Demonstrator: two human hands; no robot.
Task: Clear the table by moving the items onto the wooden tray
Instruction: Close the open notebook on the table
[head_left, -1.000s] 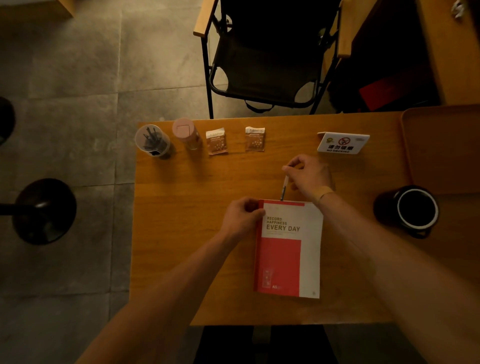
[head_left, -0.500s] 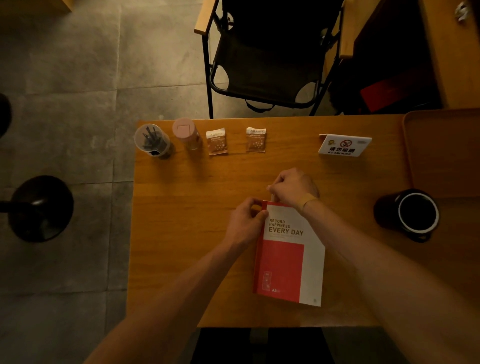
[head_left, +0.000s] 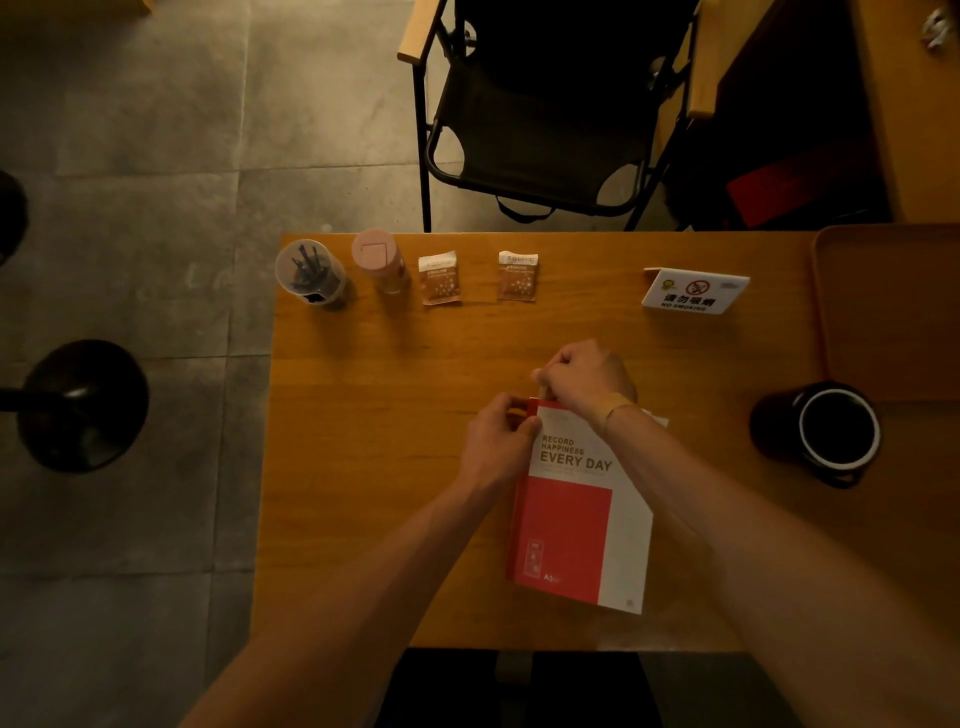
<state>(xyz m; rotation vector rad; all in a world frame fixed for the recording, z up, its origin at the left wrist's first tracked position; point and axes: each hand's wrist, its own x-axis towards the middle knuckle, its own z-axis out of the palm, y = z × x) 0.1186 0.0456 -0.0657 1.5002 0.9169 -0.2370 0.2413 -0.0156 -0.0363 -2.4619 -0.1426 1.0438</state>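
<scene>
Holding dark sticks, the clear cup (head_left: 310, 272) stands far-left; both hands' grips (head_left: 497, 439) (head_left: 584, 378) pinch the notebook (head_left: 582, 512).

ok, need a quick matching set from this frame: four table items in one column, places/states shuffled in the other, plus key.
Items
1. mug
2. no-smoking sign
3. notebook
4. stick holder

Places
A. far left corner of the table
B. under both hands at its top edge
C. right side, just below the tray
D. far edge, right of the two sachets

Pairs: 1-C, 2-D, 3-B, 4-A
</scene>
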